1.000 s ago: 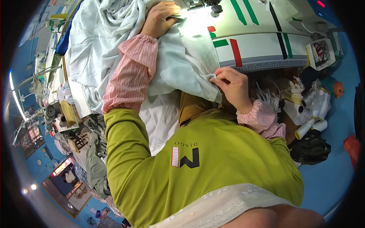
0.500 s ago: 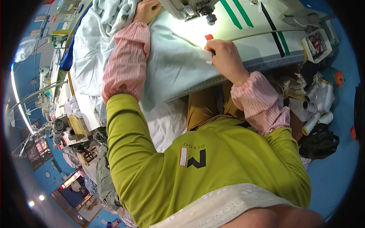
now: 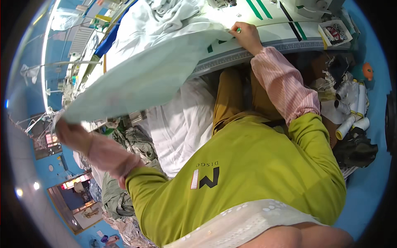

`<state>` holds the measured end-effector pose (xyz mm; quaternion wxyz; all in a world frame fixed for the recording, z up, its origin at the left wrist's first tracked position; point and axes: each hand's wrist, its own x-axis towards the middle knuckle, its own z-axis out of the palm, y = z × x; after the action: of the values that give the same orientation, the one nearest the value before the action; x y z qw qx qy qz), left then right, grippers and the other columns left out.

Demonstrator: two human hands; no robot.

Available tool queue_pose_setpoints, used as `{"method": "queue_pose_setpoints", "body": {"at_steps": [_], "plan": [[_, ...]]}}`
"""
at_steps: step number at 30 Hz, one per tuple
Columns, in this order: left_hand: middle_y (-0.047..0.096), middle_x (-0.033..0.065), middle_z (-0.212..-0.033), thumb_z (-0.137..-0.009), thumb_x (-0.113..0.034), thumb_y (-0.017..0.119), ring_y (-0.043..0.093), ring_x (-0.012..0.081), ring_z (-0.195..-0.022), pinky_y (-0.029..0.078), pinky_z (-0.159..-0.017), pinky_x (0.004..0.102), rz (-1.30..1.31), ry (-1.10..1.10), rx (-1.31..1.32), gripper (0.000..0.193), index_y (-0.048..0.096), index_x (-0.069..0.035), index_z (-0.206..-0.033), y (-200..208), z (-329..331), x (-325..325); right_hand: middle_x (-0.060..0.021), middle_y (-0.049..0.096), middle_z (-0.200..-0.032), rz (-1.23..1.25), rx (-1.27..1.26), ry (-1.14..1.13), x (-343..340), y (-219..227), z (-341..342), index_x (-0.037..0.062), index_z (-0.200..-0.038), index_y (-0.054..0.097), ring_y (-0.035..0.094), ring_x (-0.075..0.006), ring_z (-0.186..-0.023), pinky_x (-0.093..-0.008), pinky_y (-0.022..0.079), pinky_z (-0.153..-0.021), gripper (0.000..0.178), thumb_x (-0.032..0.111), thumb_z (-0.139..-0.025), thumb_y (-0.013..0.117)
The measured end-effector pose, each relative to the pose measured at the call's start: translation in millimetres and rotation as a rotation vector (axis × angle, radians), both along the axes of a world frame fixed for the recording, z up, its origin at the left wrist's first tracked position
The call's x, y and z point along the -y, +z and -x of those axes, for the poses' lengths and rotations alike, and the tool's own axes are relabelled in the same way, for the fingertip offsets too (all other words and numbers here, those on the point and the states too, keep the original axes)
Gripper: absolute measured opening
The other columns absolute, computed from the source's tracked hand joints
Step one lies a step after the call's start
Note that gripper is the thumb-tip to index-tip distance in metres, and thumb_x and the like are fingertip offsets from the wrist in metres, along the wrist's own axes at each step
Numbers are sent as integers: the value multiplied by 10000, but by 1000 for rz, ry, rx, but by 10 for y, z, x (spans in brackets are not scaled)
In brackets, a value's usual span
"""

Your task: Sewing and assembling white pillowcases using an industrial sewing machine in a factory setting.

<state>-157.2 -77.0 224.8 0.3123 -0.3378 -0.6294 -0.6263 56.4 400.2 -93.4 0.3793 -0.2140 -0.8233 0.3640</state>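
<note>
A pale blue-green cloth (image 3: 136,89) is stretched in the air between my two hands, across the front of the sewing table. At the far left, my left hand (image 3: 73,135) is closed on one end of it, smeared by motion. My right hand (image 3: 248,37) pinches the cloth's other end above the table's front edge. Something small and green (image 3: 238,30) shows between its thumb and fingers, too small to name. More of the pale cloth (image 3: 165,14) lies bunched on the table behind. Only the lower part of the sewing machine head (image 3: 222,3) shows at the top edge.
A measuring scale (image 3: 231,56) runs along the table's front edge. An open white box (image 3: 336,34) of small items stands at the right. Thread cones (image 3: 345,128) and a black bag (image 3: 356,151) lie below it. White cloth (image 3: 182,124) hangs beside my lap, with dark striped fabric (image 3: 118,190) further left.
My left hand has swung from the table far out to the left and toward me, pulling the cloth taut. My right hand has shifted slightly away; the red bit by the needle is out of sight.
</note>
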Motion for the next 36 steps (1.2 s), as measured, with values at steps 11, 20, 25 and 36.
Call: {"method": "queue_pose_setpoints", "body": {"at_steps": [11, 20, 25, 36], "plan": [[641, 103, -921, -886, -10, 623, 610, 206, -843, 532, -778, 337, -62, -5, -195, 85, 699, 28, -894, -64, -1919, 1309, -126, 632, -1294, -177, -166, -50, 593, 74, 67, 65, -1158, 678, 669, -286, -1004, -364, 523, -883, 377, 340, -901, 672], [678, 158, -997, -884, -9, 652, 666, 245, -942, 557, -890, 388, -87, -7, -264, 100, 672, 69, -944, -267, -1610, 1488, -195, 663, -1231, 384, 137, 649, 2741, 242, 345, 80, -1452, 451, 602, -301, -1187, -369, 444, -1010, 537, 294, -975, 571], [702, 147, -995, -864, 69, 658, 681, 234, -956, 590, -850, 379, 184, 624, -472, 58, 684, 32, -900, -641, -1238, 1800, -159, 695, -924, -155, 320, 722, 2290, 907, 54, 84, -1047, 697, 678, -267, -778, -365, 528, -745, 203, 224, -904, 668], [707, 166, -1005, -826, 104, 645, 680, 263, -920, 578, -860, 392, -378, -52, -79, 167, 704, 50, -973, -749, -1197, 1637, -20, 669, -929, -596, -282, 540, 1810, 1497, 208, 74, -873, 675, 608, -235, -888, -339, 527, -765, 172, 72, -756, 801]]}}
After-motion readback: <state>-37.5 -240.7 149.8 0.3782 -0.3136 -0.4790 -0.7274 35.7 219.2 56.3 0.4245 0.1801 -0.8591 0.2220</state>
